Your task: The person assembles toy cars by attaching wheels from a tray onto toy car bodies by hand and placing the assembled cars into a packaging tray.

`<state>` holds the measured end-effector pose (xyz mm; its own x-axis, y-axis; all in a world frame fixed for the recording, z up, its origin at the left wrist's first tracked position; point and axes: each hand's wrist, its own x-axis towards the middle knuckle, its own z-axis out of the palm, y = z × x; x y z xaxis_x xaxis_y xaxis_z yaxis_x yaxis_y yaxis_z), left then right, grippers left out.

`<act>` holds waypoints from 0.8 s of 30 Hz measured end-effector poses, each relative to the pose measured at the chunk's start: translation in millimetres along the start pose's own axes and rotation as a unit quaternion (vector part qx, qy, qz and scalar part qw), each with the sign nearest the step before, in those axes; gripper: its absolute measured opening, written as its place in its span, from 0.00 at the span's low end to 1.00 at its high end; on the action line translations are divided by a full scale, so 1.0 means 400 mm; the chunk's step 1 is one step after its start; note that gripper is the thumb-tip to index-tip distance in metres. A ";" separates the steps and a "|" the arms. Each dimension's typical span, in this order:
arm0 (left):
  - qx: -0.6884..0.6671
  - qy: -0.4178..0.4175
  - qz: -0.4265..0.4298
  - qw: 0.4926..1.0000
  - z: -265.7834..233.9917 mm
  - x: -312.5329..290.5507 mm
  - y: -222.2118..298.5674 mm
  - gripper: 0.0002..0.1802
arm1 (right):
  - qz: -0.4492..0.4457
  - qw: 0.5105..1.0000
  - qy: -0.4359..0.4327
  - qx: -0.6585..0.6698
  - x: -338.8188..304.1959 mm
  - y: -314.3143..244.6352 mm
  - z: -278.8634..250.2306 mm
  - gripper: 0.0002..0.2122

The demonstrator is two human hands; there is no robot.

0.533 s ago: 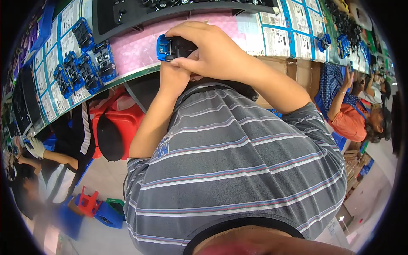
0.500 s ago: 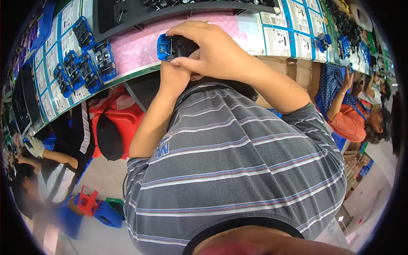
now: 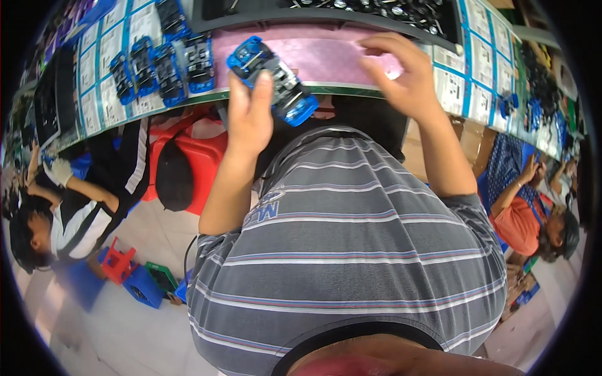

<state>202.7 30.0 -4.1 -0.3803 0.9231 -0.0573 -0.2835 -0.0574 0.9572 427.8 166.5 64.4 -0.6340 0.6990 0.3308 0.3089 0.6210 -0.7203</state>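
My left hand point(image 3: 249, 116) grips a blue and black toy car point(image 3: 276, 81), its thumb on the near side. The car is tilted, with its dark underside and metal parts showing. It hangs over the front edge of the bench, above my lap. My right hand point(image 3: 401, 75) is raised over the pink bubble-wrap mat point(image 3: 313, 56), to the right of the car. Its fingers are curved, with a gap between thumb and forefinger, and I see nothing held there. Several similar blue toy cars point(image 3: 168, 72) lie side by side to the left of the mat.
A black tray point(image 3: 326, 20) of small shiny and dark parts stands behind the mat. Printed sheets under blue tape point(image 3: 454, 88) cover the bench. A red stool point(image 3: 210, 150) is at my left. Co-workers sit left point(image 3: 81, 225) and right point(image 3: 520, 219).
My hands have parted; before, both were around the car. The left one has turned the car so its length shows, and the right has moved away to the right. The whole view has shifted.
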 end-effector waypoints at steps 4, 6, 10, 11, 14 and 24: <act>-0.094 0.215 -0.075 0.969 -0.144 -0.017 0.114 0.16 | 0.044 0.981 0.093 -0.166 -0.092 0.189 -0.013 0.04; -0.012 0.209 0.002 0.978 -0.234 0.008 0.174 0.15 | 0.088 0.978 0.127 -0.141 -0.128 0.239 -0.024 0.04; 0.041 0.310 0.027 0.949 -0.515 0.057 0.228 0.23 | 0.132 0.967 0.172 -0.134 -0.134 0.227 -0.023 0.04; 0.081 0.341 0.007 0.936 -0.628 0.056 0.239 0.24 | 0.125 0.967 0.181 -0.130 -0.128 0.227 -0.023 0.04; 0.135 0.332 -0.033 0.933 -0.755 0.128 0.239 0.32 | 0.112 0.965 0.207 -0.113 -0.156 0.237 -0.058 0.03; 0.268 0.354 -0.129 0.887 -0.982 0.233 0.231 0.35 | 0.313 0.826 0.417 -0.215 -0.292 0.331 -0.372 0.11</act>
<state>-204.7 -38.7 -32.3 -0.8751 0.3975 -0.2761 -0.0550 0.4851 0.8727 648.2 219.8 21.0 0.3987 0.8204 0.4099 0.7284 -0.0117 -0.6850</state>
